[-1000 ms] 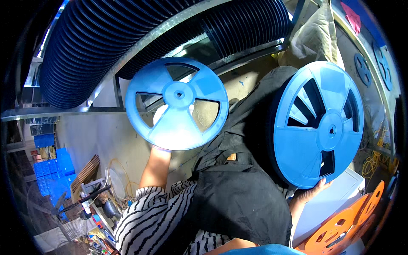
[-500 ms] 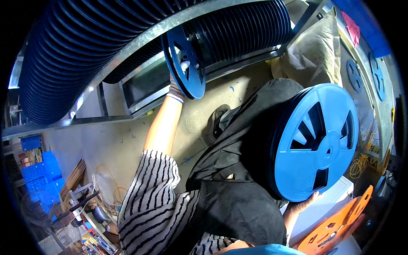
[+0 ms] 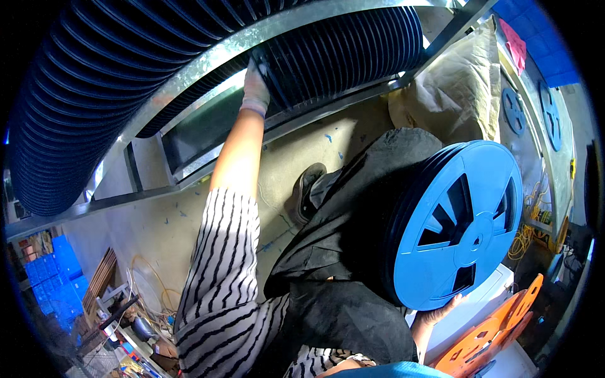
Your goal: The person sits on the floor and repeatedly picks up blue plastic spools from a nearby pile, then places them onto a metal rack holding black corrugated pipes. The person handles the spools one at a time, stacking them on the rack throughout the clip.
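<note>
My left hand (image 3: pixel 255 91), in a light glove, reaches up to the near end of a row of dark blue plastic reels (image 3: pixel 343 57) on the lower rack. It is closed at the end reel (image 3: pixel 270 75), which stands on edge against the others; the fingertips are hidden. Several more reels form a stack, tilted against my dark apron on the right, with the bright blue face of the outermost reel (image 3: pixel 441 264) turned outward. Under that stack's lower edge, my right hand (image 3: pixel 438 310) is curled and supports it.
A metal frame (image 3: pixel 148 116) carries another long row of reels (image 3: pixel 82 120) above. A beige sack (image 3: pixel 454 88) stands beyond my knee. Orange discs (image 3: pixel 485 334) lean beside a white box (image 3: pixel 482 302) at lower right. Blue crates (image 3: pixel 57 277) and tools are at lower left.
My left hand has moved the single reel up and in against the row on the lower rack. My right hand still supports the stack; the view has shifted a little.
</note>
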### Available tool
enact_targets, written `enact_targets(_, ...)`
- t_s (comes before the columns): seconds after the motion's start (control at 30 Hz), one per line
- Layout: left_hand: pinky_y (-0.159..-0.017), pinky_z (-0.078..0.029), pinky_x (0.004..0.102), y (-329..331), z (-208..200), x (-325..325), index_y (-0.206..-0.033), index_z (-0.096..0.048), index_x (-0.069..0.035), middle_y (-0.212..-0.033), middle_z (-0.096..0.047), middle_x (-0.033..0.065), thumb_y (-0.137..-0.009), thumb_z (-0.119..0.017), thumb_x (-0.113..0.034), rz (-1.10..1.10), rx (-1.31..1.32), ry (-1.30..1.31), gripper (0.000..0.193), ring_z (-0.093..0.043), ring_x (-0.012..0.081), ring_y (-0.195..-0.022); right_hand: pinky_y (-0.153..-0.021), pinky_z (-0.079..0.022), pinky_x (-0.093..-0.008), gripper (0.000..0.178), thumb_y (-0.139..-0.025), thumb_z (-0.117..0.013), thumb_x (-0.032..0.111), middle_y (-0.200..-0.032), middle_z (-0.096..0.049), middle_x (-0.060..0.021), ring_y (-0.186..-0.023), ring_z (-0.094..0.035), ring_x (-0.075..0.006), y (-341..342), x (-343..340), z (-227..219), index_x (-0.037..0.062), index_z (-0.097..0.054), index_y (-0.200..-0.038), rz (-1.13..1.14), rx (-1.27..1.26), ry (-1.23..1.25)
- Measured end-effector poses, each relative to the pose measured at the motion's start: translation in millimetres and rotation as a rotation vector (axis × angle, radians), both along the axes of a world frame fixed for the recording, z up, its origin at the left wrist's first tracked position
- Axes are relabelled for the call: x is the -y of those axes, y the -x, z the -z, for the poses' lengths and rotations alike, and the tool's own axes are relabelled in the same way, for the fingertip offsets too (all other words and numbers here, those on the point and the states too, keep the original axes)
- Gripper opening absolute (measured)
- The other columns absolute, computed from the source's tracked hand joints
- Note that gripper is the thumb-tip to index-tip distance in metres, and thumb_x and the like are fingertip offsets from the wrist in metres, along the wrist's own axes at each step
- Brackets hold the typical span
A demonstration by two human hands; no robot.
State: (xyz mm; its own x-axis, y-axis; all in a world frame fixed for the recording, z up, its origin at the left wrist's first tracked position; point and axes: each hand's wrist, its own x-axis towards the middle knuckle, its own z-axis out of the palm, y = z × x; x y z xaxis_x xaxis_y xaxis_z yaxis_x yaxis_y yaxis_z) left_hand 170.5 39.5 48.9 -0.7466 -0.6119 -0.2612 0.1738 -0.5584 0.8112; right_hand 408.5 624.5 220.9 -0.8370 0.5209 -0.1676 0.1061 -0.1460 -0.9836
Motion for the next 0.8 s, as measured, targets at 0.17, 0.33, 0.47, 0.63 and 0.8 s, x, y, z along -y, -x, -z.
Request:
enact_targets(0.17, -0.095, -0.043, 0.0369, 49, 89, 45, -0.121, -0.059, -0.009, -0.121, -0.062, 0.0081, -0.098, -0.045, -0.029, 0.032, 0.161, -0.031, 0.034, -0.056, 0.0238, -0.108, -0.107, -0.032, -0.0535, 0.085, -0.081, -0.057, 0.054, -0.145, -0.030, -0.0162, -0.131, -0.035, -0.0341, 0, -3, 0, 0.0146, -0.019, -0.147, -0.009, 0.044, -0.018)
enact_targets(0.33, -0.092, -0.046, 0.0383, 26, 81, 69, -0.117, -0.062, -0.010, -0.118, -0.063, 0.0085, -0.099, -0.043, -0.027, 0.039, 0.251, 0.224, 0.032, -0.059, 0.0249, -0.103, -0.106, -0.034, -0.0532, 0.082, -0.081, -0.058, 0.053, -0.143, -0.032, -0.0150, -0.130, -0.037, -0.0333, 3, -5, 5, 0.0160, -0.022, -0.145, -0.001, 0.052, 0.056)
enact_targets(0.47, -0.087, -0.043, 0.0359, 18, 37, 21, -0.138, -0.045, -0.006, -0.113, -0.060, 0.0106, -0.094, -0.048, -0.034, -0.084, 0.245, -0.020, 0.052, -0.054, 0.0218, -0.095, -0.105, -0.037, -0.0518, 0.074, -0.084, -0.057, 0.047, -0.138, -0.037, -0.0135, -0.127, -0.041, -0.0310, -2, -3, 1, 0.0160, -0.024, -0.143, -0.002, 0.024, 0.055)
enact_targets(0.63, -0.105, -0.031, 0.0332, -60, 44, -59, -0.142, -0.040, -0.006, -0.133, -0.052, 0.0146, -0.088, -0.053, -0.010, -0.356, 0.337, 0.275, 0.056, -0.047, 0.0235, -0.122, -0.102, -0.042, -0.0469, 0.074, -0.084, -0.056, 0.039, -0.137, -0.037, -0.0157, -0.123, -0.045, -0.0300, 3, -10, 13, 0.0134, -0.020, -0.144, 0.069, 0.024, 0.101)
enact_targets(0.8, -0.115, -0.020, 0.0408, -128, -109, -186, -0.146, -0.028, -0.001, -0.149, -0.032, 0.0172, -0.097, -0.045, -0.016, 0.094, 0.034, 0.857, 0.054, -0.030, 0.0262, -0.139, -0.108, -0.028, -0.0466, 0.093, -0.077, -0.067, 0.050, -0.144, -0.029, -0.0156, -0.132, -0.031, -0.0312, 9, -5, 6, 0.0118, -0.020, -0.148, -0.048, -0.003, 0.001)
